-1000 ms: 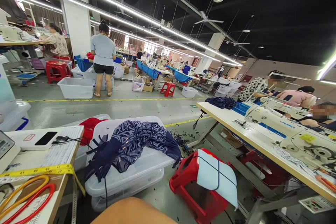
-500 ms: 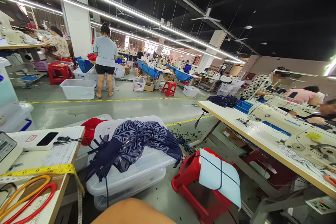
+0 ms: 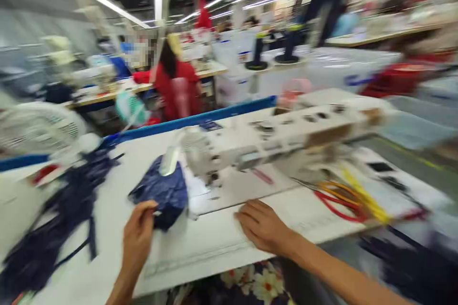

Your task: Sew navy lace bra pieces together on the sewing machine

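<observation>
A dark blue piece of fabric (image 3: 166,190) lies on the white sewing table (image 3: 200,248), left of the sewing machine (image 3: 257,138). My left hand (image 3: 139,228) pinches the near left edge of this fabric between thumb and fingers. To the right, my right hand (image 3: 263,224) rests palm down on the table edge in front of the machine, its fingers slightly bent and apart, with nothing seen in it. The whole view is blurred by motion.
More dark blue fabric with straps (image 3: 67,209) lies at the left. Scissors with red and orange handles (image 3: 339,200) and a yellow tape measure (image 3: 365,195) lie on the right. Behind stand a white fan (image 3: 39,126), thread cones (image 3: 258,52) and a person in red (image 3: 177,86).
The view has swung from the aisle and stools to the sewing table. Both hands are now in view, the left one on the blue fabric.
</observation>
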{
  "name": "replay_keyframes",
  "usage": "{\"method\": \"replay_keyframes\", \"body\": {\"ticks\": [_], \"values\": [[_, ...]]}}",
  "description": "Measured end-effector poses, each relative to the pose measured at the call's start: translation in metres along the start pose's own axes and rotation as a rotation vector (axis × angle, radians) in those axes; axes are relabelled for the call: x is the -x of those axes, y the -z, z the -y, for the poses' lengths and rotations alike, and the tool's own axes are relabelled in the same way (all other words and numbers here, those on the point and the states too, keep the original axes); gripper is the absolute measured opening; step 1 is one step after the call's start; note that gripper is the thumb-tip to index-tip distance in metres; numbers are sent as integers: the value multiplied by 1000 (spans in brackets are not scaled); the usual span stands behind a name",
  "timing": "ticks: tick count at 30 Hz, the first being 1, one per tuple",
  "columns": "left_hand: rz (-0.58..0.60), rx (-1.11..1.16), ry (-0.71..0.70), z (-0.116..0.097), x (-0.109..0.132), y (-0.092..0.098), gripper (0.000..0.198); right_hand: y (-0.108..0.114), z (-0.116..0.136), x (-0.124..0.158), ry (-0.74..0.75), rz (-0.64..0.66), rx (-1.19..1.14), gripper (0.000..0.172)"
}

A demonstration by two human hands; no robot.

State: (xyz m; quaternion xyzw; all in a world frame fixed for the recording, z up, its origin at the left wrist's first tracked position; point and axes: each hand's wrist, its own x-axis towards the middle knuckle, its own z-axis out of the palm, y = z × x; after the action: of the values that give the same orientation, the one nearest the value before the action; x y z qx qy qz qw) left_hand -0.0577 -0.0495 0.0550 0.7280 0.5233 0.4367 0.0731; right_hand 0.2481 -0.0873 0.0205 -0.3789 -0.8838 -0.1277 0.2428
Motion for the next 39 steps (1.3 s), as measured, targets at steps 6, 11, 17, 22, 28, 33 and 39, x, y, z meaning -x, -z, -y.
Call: {"method": "replay_keyframes", "body": {"ticks": [6, 11, 17, 22, 28, 33, 39], "values": [[54, 364, 330, 34, 17, 42, 34, -20, 56, -105, 240, -195, -542, 47], [115, 695, 327, 28, 25, 69, 34, -33, 89, -211, 349, 140, -750, 52], [-16, 950, 749, 42, 62, 74, 57, -60, 91, -246, 81, 478, -777, 22], [20, 386, 713, 60, 80, 119, 33, -56, 111, -234, -98, 261, -982, 21], [-315, -728, -17, 28, 9, 192, 22, -23, 142, -207, -148, 443, -1451, 11], [215, -802, -175, 32, -54, 67, 36, -39, 96, -146, -564, 514, -1398, 19], [330, -591, -199, 62, -55, -66, 40, -69, 38, -70, -238, 91, -319, 39]]}}
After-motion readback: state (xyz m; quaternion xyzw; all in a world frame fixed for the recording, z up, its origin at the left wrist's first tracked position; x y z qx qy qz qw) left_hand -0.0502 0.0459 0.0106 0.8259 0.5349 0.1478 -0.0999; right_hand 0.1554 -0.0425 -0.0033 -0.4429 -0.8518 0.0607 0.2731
